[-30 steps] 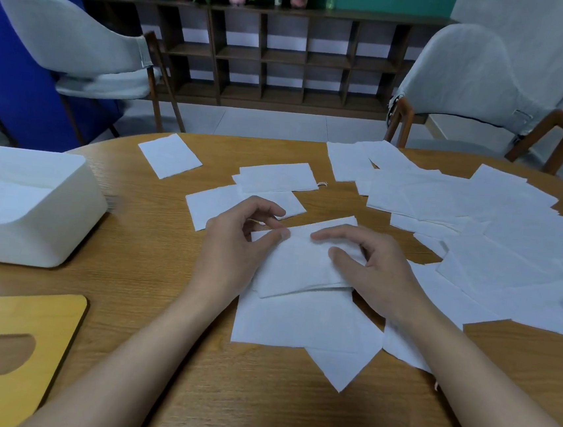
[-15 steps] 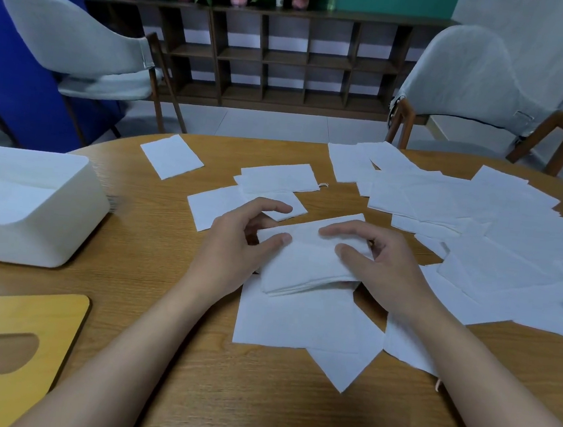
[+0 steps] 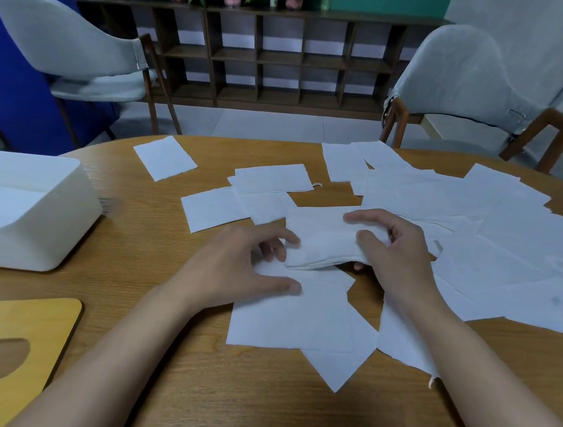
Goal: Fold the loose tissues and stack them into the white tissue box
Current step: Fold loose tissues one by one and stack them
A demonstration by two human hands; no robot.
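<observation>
Wooden lid (image 3: pixel 3 341): lies flat at the near left of the table (image 3: pixel 253 417), oval slot facing up.
White tissue box (image 3: pixel 30 234): stands open-topped beyond the lid, well apart from both hands; white sheets show inside.
Left hand (image 3: pixel 244 268): palm down, forearm reaching in from the near edge. The fingers are loosely spread and hold nothing. The thumb rests on a flat tissue (image 3: pixel 297 318), and the fingertips sit at the left edge of the folded stack.
Folded tissue stack (image 3: pixel 321 244): centre of the table, its right end raised off the flat tissue.
Right hand (image 3: pixel 400 255): grips the stack's right end, thumb on top, forefinger arched over the far edge, other fingers curled beneath.
Loose tissues (image 3: pixel 494 234): unfolded sheets overlap across the right side of the table, and a few lie singly beyond the hands.
</observation>
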